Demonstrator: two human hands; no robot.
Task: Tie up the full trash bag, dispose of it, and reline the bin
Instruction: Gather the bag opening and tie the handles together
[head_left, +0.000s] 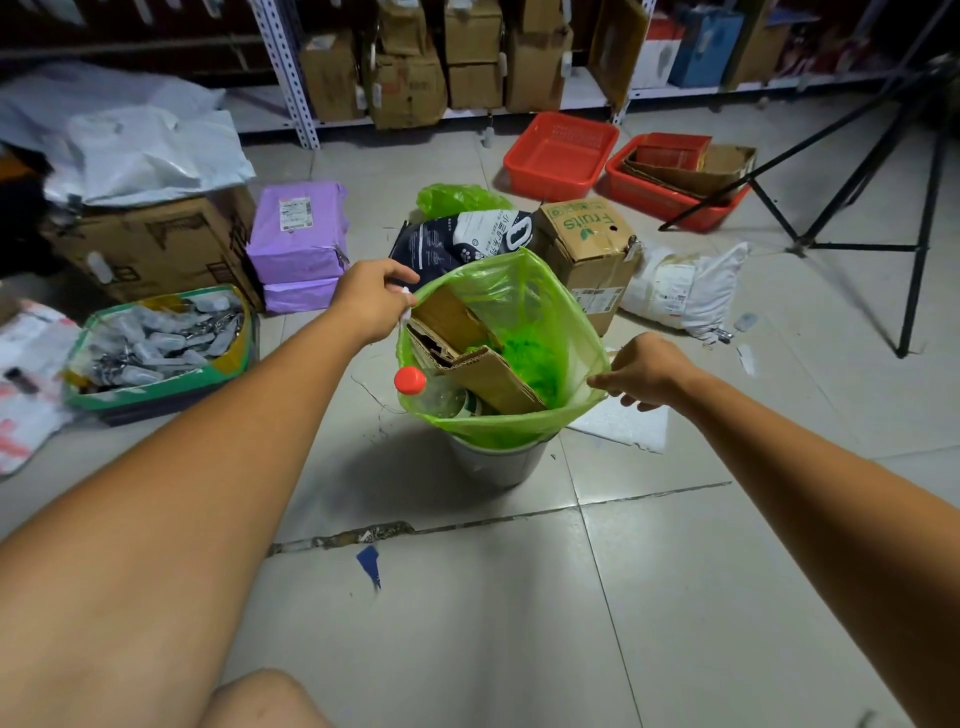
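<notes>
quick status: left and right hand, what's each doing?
Left hand: closed, pinching the left rim of the translucent green plastic trash bag.
Right hand: closed, pinching the bag's right rim.

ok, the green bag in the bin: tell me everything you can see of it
Thin translucent green plastic bag, its lower part in the grey bin, its upper part standing well above the bin's rim. The mouth is open and stretched wide: the left hand pinches the edge on one side, the right hand on the other. Inside are folded cardboard, crumpled green plastic and a clear bottle whose red cap lies against the left wall. Not tied.
</notes>
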